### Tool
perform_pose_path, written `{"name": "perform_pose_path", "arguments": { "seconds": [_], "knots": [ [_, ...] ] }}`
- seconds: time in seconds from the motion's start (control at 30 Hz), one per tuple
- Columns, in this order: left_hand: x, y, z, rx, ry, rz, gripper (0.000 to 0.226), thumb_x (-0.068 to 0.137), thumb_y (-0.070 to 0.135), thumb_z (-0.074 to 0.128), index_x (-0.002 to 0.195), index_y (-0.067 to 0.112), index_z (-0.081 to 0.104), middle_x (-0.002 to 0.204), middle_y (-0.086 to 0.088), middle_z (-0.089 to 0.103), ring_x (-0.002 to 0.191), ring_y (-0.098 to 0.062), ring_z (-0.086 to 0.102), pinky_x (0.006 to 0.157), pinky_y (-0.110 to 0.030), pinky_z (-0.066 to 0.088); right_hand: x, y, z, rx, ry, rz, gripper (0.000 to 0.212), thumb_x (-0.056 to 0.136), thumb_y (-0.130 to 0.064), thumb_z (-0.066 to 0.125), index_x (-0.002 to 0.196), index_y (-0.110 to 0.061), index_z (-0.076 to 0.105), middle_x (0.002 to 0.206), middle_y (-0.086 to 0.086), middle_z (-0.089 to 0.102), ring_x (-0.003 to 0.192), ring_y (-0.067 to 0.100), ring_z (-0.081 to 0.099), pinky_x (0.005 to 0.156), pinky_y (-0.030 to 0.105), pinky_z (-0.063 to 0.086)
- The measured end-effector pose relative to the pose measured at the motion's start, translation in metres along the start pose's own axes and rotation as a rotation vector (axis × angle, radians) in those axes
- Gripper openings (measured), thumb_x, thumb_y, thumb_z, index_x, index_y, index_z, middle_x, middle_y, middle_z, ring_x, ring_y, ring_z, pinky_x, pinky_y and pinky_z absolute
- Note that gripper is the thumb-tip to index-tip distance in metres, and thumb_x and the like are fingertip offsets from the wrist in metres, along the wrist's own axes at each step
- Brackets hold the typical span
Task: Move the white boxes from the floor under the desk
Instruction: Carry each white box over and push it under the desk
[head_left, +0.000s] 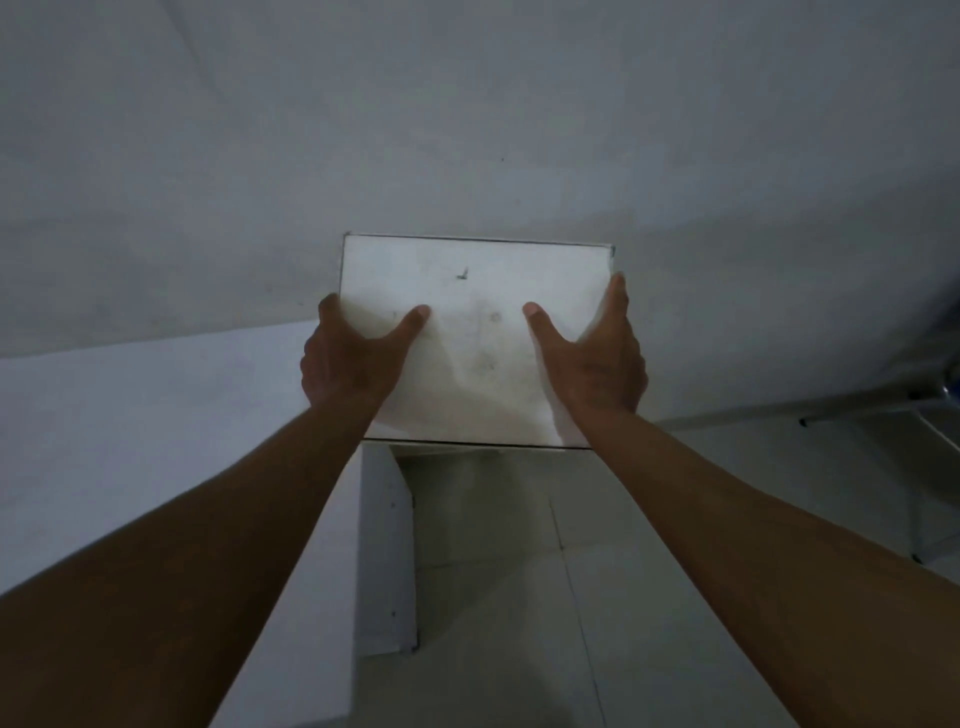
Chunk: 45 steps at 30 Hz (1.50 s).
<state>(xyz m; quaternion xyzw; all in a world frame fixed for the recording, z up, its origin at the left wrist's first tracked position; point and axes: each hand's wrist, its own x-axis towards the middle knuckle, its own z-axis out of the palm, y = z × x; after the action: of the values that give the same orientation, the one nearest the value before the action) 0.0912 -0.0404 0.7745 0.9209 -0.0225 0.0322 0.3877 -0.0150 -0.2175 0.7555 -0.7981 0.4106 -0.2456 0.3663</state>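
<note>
A white box (470, 291) with a scuffed, faintly marked top is held up in front of me, level and off the floor. My left hand (353, 358) grips its left side, thumb lying on the top face. My right hand (597, 358) grips its right side the same way, thumb on top and fingers along the edge. The fingers under the box are hidden. No other white box shows in this view.
A white desk top (130, 441) runs along the left, with its white side panel (387, 551) dropping to the pale tiled floor (519, 597). A grey wall (467, 130) fills the background. Metal chair legs (930, 410) show at the right edge.
</note>
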Motion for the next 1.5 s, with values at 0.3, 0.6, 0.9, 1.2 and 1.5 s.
{"name": "perform_pose_path", "arguments": {
  "seconds": [0.3, 0.6, 0.9, 1.2, 1.5],
  "knots": [
    [-0.011, -0.076, -0.147, -0.001, 0.106, -0.039, 0.099, 0.066, 0.080, 0.062, 0.139, 0.017, 0.039, 0.130, -0.009, 0.057, 0.119, -0.035, 0.053, 0.096, -0.045, 0.043, -0.116, -0.095, 0.033, 0.036, -0.055, -0.071, 0.104, 0.077, -0.077, 0.057, 0.156, -0.031, 0.008, 0.153, 0.005, 0.039, 0.133, 0.032, 0.045, 0.106, 0.043, 0.035],
    [-0.021, -0.196, -0.280, 0.038, 0.112, -0.070, 0.099, 0.067, 0.078, 0.063, 0.141, 0.018, 0.038, 0.133, -0.010, 0.056, 0.123, -0.036, 0.051, 0.097, -0.044, 0.042, -0.257, -0.169, 0.097, 0.053, -0.095, -0.072, 0.103, 0.076, -0.077, 0.058, 0.155, -0.032, 0.011, 0.151, 0.005, 0.043, 0.132, 0.031, 0.045, 0.106, 0.043, 0.035],
    [-0.045, -0.298, -0.367, 0.079, 0.187, -0.162, 0.097, 0.067, 0.079, 0.062, 0.138, 0.015, 0.040, 0.131, -0.011, 0.056, 0.119, -0.037, 0.052, 0.094, -0.046, 0.044, -0.361, -0.212, 0.148, 0.028, -0.213, -0.158, 0.102, 0.077, -0.076, 0.058, 0.155, -0.029, 0.011, 0.149, 0.005, 0.045, 0.132, 0.031, 0.046, 0.105, 0.043, 0.035],
    [-0.048, -0.389, -0.445, 0.152, 0.139, -0.158, 0.103, 0.067, 0.082, 0.059, 0.141, 0.014, 0.036, 0.137, -0.014, 0.051, 0.123, -0.039, 0.050, 0.098, -0.051, 0.043, -0.464, -0.247, 0.197, 0.004, -0.224, -0.139, 0.102, 0.078, -0.075, 0.056, 0.155, -0.027, 0.010, 0.149, 0.006, 0.045, 0.131, 0.033, 0.047, 0.104, 0.044, 0.036],
    [-0.052, -0.478, -0.521, 0.186, 0.044, -0.110, 0.103, 0.069, 0.081, 0.058, 0.144, 0.015, 0.034, 0.140, -0.011, 0.050, 0.126, -0.036, 0.049, 0.099, -0.048, 0.042, -0.568, -0.278, 0.245, -0.018, -0.182, -0.064, 0.101, 0.078, -0.076, 0.056, 0.155, -0.028, 0.012, 0.146, 0.007, 0.047, 0.128, 0.033, 0.049, 0.102, 0.044, 0.039]
  ]
}}
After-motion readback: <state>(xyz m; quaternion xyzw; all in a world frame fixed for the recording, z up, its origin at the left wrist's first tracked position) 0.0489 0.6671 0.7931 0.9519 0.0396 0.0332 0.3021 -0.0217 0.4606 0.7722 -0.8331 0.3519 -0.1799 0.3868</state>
